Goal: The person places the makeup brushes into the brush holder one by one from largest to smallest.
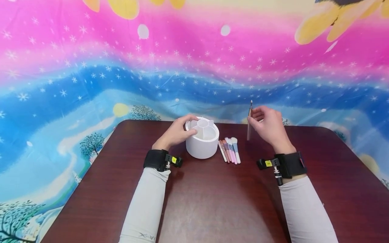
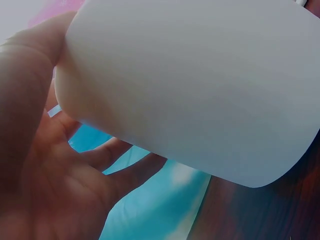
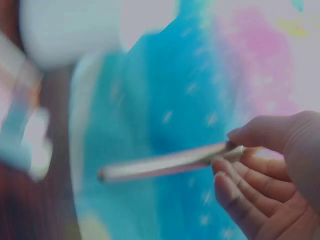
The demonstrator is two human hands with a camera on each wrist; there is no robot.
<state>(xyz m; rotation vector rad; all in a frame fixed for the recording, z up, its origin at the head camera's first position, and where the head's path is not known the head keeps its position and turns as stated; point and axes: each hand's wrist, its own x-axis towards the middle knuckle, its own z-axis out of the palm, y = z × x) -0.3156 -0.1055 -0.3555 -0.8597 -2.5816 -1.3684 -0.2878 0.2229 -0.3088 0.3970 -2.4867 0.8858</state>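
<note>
A white round divided holder [image 1: 201, 148] stands on the table, its compartments facing up. My left hand [image 1: 177, 131] grips its rim from the left, the thumb over the near edge and the fingers at the far side. In the left wrist view the holder's smooth wall [image 2: 190, 90] fills most of the picture. To the right, my right hand [image 1: 268, 125] pinches a slim makeup brush [image 1: 249, 131] between thumb and fingers. The brush is upright, its pale handle hanging down and its small tip above the fingers. The right wrist view shows the brush [image 3: 160, 165] blurred.
Several makeup brushes [image 1: 230, 152] in white, brown, pink and blue lie side by side just right of the holder. The dark red-brown table [image 1: 212, 202] ends at the back against a colourful printed cloth [image 1: 188, 74].
</note>
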